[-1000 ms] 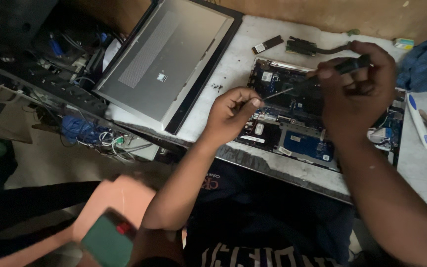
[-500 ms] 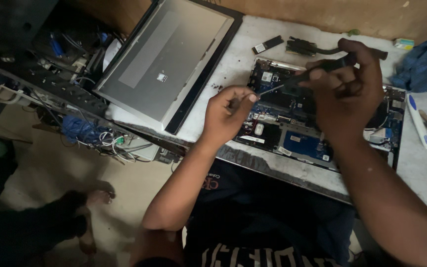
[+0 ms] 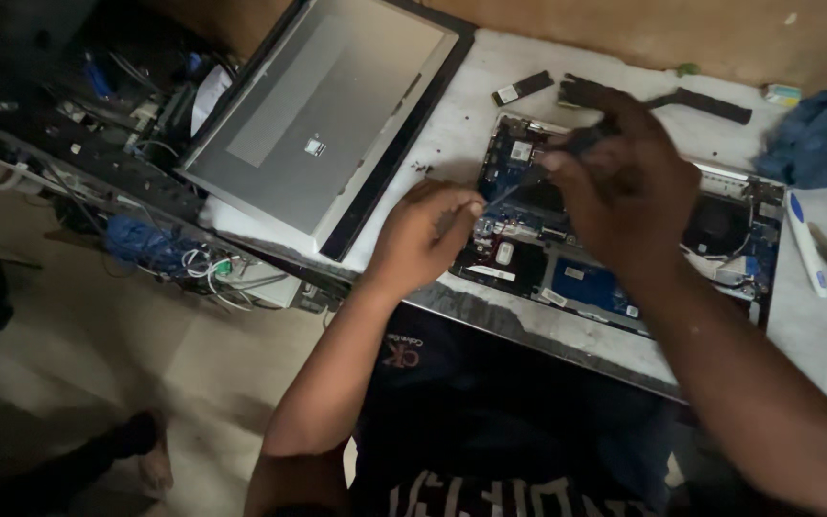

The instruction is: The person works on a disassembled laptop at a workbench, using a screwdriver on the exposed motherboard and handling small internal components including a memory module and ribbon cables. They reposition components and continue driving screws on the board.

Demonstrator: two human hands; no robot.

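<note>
- The screwdriver (image 3: pixel 567 153) tip could have slipped off its screw and scratched the board (image 3: pixel 586 282), I judged, because the right hand (image 3: pixel 624 182) was blurred and held the tool at a slant.
- A loosened screw might have rolled into the open laptop (image 3: pixel 720 220), since nothing near it would catch it.
- The open laptop lay on the table (image 3: pixel 452 144), right of the grey lid (image 3: pixel 327 124) and touching neither the pen (image 3: pixel 806 244) nor the blue cloth (image 3: pixel 815 134).
- The right hand was curled shut around the screwdriver's handle, wrist raised above the board.
- The left hand (image 3: pixel 423 235) rested at the laptop's near-left corner, fingers pinched together on the shaft near the tip.
</note>
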